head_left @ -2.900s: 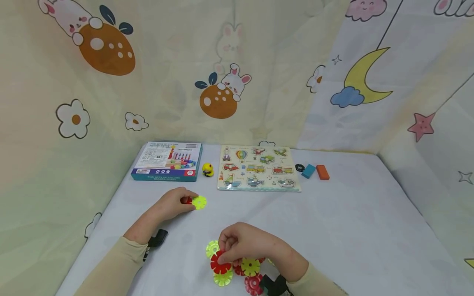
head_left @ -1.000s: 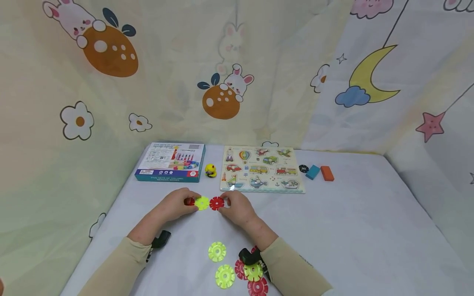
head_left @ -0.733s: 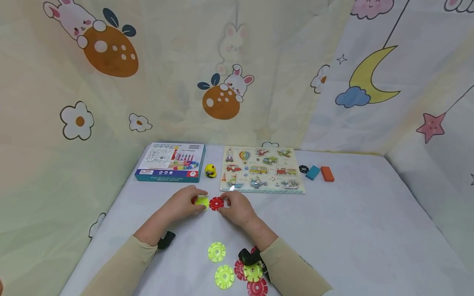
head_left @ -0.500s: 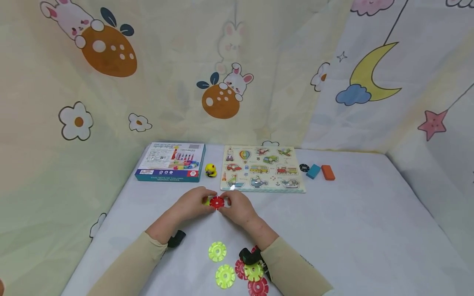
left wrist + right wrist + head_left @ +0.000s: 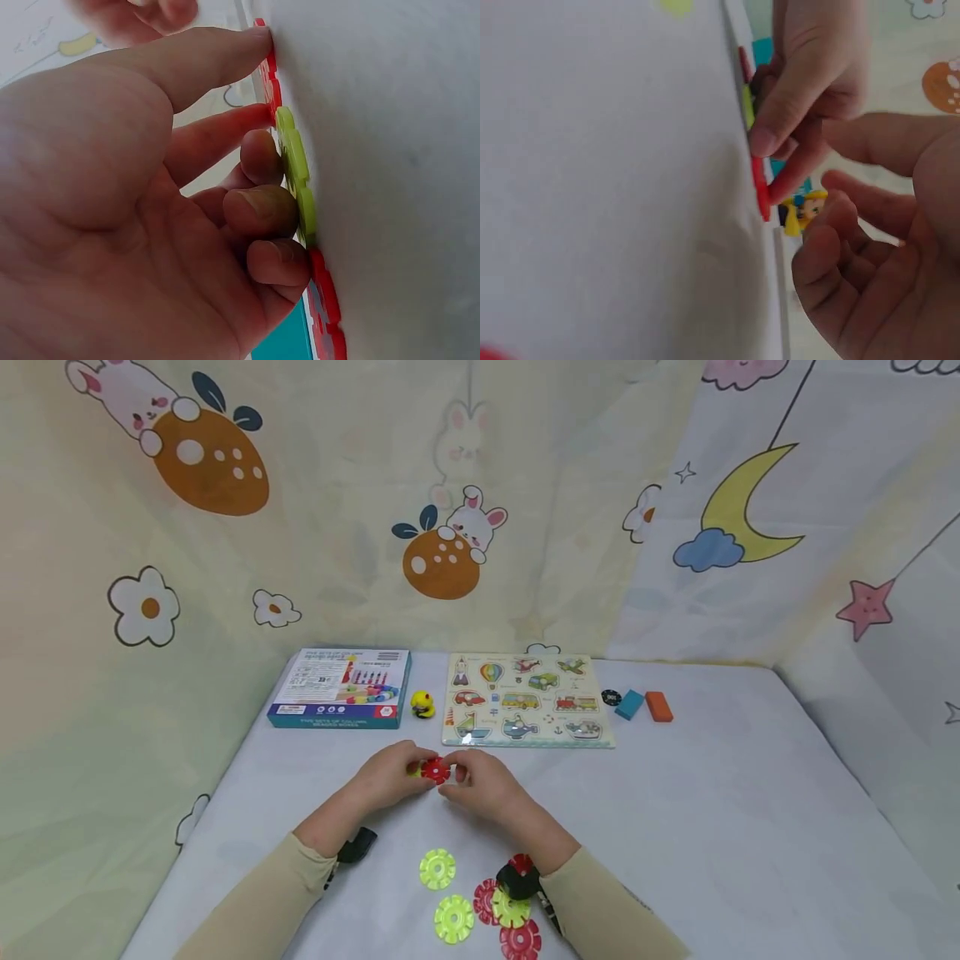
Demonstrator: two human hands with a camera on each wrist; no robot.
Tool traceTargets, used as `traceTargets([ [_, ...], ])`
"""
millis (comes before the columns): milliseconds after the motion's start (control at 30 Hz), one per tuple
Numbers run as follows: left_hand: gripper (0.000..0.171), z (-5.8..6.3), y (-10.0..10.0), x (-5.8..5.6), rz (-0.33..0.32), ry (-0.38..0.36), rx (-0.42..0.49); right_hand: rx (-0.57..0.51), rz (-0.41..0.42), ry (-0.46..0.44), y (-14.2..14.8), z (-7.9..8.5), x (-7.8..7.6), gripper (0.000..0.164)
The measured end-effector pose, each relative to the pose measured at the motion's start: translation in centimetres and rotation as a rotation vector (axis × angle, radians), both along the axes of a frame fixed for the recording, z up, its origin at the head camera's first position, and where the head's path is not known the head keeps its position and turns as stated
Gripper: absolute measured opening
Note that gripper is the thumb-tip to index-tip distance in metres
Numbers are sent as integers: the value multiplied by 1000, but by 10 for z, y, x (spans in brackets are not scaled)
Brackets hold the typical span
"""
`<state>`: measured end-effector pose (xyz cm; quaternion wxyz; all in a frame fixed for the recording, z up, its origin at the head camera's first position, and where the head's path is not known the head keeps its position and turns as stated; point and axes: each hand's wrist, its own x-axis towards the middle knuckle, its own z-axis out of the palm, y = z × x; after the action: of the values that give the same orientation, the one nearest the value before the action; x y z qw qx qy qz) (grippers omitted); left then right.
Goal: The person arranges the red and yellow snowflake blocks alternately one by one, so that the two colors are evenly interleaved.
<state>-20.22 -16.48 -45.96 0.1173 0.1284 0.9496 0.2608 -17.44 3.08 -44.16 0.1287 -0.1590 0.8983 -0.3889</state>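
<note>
My left hand [image 5: 393, 774] pinches a red notched plastic disc [image 5: 435, 770] by its edges, low over the white table. A yellow-green notched disc [image 5: 297, 169] and another red disc [image 5: 327, 304] run on from it in a row, as the left wrist view shows. The left hand's other fingers lie against the yellow-green disc. My right hand [image 5: 483, 785] is just right of the row; in the right wrist view its fingers are loosely bent, apart from the red disc and holding nothing.
Nearer me lie loose yellow-green discs [image 5: 453, 919] and red discs [image 5: 521, 939]. A boxed toy set [image 5: 337, 687], a small yellow duck figure [image 5: 422, 704] and a vehicle puzzle board [image 5: 528, 702] stand behind. Beyond are a black round chip [image 5: 611, 697], a blue block [image 5: 629, 705] and an orange block [image 5: 659, 707].
The right hand brought a red disc from the near pile up to the row's right end. The left hand slid right from the yellow-green disc onto it, and the right hand let go.
</note>
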Motion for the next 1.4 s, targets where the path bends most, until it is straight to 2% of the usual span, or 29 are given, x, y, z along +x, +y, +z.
traceTargets([
  [100,47,1,-2,-1,11,1,6,-24,126,-47,5,9,10,36],
  [267,45,2,-6,-3,5,14,20,11,372,-164,9,18,23,32],
  [367,45,1,-6,-3,-10,12,32,71,440,-214,8,16,33,31],
  [467,46,-1,-6,-3,-9,4,40,177,467,-153,3,9,41,33],
  [633,47,-3,-4,-1,0,-8,32,307,457,-51,-7,-1,48,36],
  [800,47,-4,-4,-1,3,4,20,362,421,-99,-11,1,49,39],
  [867,47,-5,-4,-1,10,9,19,359,426,-110,-11,3,49,34],
  [967,45,-6,-5,0,13,12,25,300,436,-101,-9,5,49,22],
  [1067,45,-5,-4,0,9,9,32,223,426,-95,-4,12,47,18],
  [1133,45,-5,-4,1,6,7,33,152,387,-137,1,18,45,21],
  [1300,45,-3,-2,1,4,0,18,-40,260,-243,16,35,37,42],
  [1400,45,-3,-1,0,0,1,10,-106,197,-224,27,38,28,48],
])
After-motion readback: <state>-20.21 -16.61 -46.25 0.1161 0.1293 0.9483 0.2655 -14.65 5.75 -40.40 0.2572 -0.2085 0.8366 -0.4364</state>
